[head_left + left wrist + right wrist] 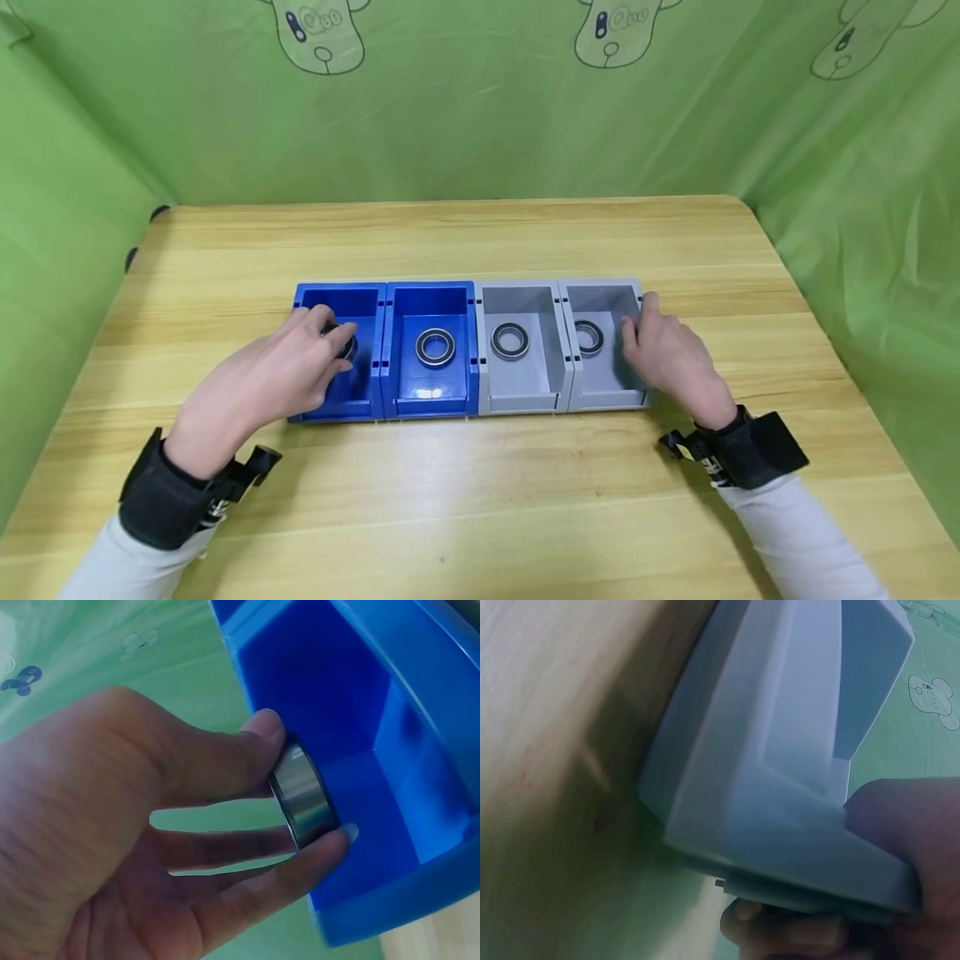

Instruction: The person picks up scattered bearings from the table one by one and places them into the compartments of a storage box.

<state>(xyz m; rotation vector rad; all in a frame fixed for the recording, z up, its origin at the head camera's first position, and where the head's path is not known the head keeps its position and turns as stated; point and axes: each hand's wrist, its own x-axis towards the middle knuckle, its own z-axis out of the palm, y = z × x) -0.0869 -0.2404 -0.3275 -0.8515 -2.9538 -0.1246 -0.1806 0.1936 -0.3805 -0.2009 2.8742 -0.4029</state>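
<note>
My left hand (281, 367) pinches a ball bearing (304, 791) between thumb and fingers, inside the leftmost blue bin (360, 300). In the left wrist view the bearing's shiny metal rim shows, tilted on edge. My right hand (671, 354) grips the right side wall of the rightmost grey bin (611, 383), thumb inside and fingers outside. Another bearing (589, 323) lies flat in that grey bin, left of the thumb. The second blue bin (431, 298) holds a bearing (435, 347), and so does the other grey bin (525, 387), with its bearing (510, 342) lying flat.
The bins stand side by side in one row on a wooden table (450, 517). Green cloth (480, 125) with printed cartoon animal heads hangs behind the table and along both sides.
</note>
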